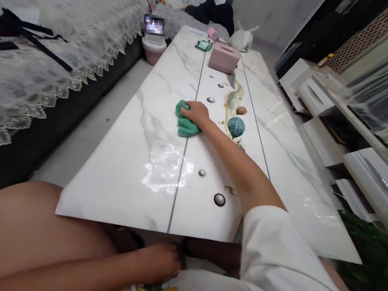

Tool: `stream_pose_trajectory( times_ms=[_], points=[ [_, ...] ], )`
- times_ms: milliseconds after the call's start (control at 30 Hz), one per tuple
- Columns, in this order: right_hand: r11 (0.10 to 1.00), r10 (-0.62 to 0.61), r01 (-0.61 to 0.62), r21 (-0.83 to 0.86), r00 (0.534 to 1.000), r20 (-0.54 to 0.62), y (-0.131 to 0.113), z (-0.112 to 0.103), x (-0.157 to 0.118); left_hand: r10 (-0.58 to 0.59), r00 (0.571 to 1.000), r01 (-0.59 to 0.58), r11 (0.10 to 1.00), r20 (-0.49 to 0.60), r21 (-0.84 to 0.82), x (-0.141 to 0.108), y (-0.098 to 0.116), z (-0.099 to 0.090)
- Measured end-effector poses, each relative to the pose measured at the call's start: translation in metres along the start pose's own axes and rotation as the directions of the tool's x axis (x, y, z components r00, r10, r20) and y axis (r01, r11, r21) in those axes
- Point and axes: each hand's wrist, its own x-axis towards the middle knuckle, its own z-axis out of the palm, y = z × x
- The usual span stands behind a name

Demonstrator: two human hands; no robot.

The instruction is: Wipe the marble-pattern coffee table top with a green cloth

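Note:
My right hand (pixel 198 113) is closed on a crumpled green cloth (pixel 186 126), pressed against the white marble-patterned table (pixel 136 157). The cloth lies across a dark line that runs the table's length, left of a printed strip with leaves and silvery dots. My left hand (pixel 164 261) rests low in front of my body, just below the table's near edge. Its fingers are curled inward, and whatever they may hold is hidden.
A pink tissue box (pixel 225 58) stands toward the table's far end, near a green packet (pixel 203 45), a pink cup (pixel 212 33) and a white plastic bag (pixel 242 38). A lace-covered sofa (pixel 71 22) runs along the left; a white cabinet (pixel 340 135) is on the right.

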Motion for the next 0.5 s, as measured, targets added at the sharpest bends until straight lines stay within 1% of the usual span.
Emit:
stream_pose_trajectory(
  times_ms=[33,67,133,167,200,233,267,300,333,367,400,433,500],
  points=[
    [0.998,-0.059,0.058,0.011,0.997,0.04,-0.005,0.002,-0.028,-0.013,1.0,0.013,1.0,-0.002,-0.002,0.0,-0.001,-0.001],
    [0.991,-0.133,0.131,0.025,0.987,0.094,-0.011,0.002,-0.063,-0.018,1.0,0.018,1.0,-0.004,-0.008,0.0,0.0,-0.003],
    [0.955,-0.295,0.288,0.065,0.934,0.2,-0.023,0.003,-0.147,-0.017,1.0,0.017,0.999,-0.008,-0.027,0.001,0.002,-0.007],
    [0.927,-0.375,0.364,0.092,0.892,0.251,-0.028,0.002,-0.19,-0.022,1.0,0.022,0.999,-0.015,-0.036,0.002,0.003,-0.009],
    [0.906,-0.424,0.411,0.106,0.869,0.255,-0.031,0.001,-0.23,-0.021,0.999,0.02,0.999,-0.026,-0.045,0.002,0.004,-0.011],
    [0.884,-0.467,0.452,0.116,0.849,0.248,-0.032,0.0,-0.263,-0.017,0.999,0.015,0.998,-0.037,-0.055,0.003,0.006,-0.012],
    [0.87,-0.493,0.478,0.118,0.838,0.233,-0.032,0.0,-0.288,-0.018,0.999,0.015,0.998,-0.047,-0.06,0.003,0.007,-0.012],
    [0.862,-0.507,0.493,0.117,0.835,0.214,-0.031,0.0,-0.304,-0.022,0.999,0.019,0.998,-0.049,-0.061,0.003,0.007,-0.012],
    [0.859,-0.513,0.499,0.117,0.835,0.202,-0.029,0.0,-0.309,-0.027,0.999,0.025,0.998,-0.042,-0.059,0.002,0.007,-0.011],
    [0.863,-0.506,0.493,0.114,0.84,0.199,-0.026,0.001,-0.305,-0.032,0.999,0.031,0.998,-0.026,-0.055,0.001,0.006,-0.01],
    [0.876,-0.482,0.47,0.108,0.853,0.2,-0.023,0.002,-0.292,-0.035,0.999,0.035,0.998,-0.006,-0.049,0.0,0.005,-0.008],
    [0.895,-0.445,0.434,0.098,0.872,0.203,-0.018,0.003,-0.271,-0.041,0.999,0.042,0.998,0.014,-0.04,-0.001,0.004,-0.006],
    [0.949,-0.317,0.312,0.055,0.93,0.187,-0.006,0.003,-0.215,-0.036,0.999,0.037,0.999,0.041,-0.031,-0.003,0.002,-0.004]
  ],
)
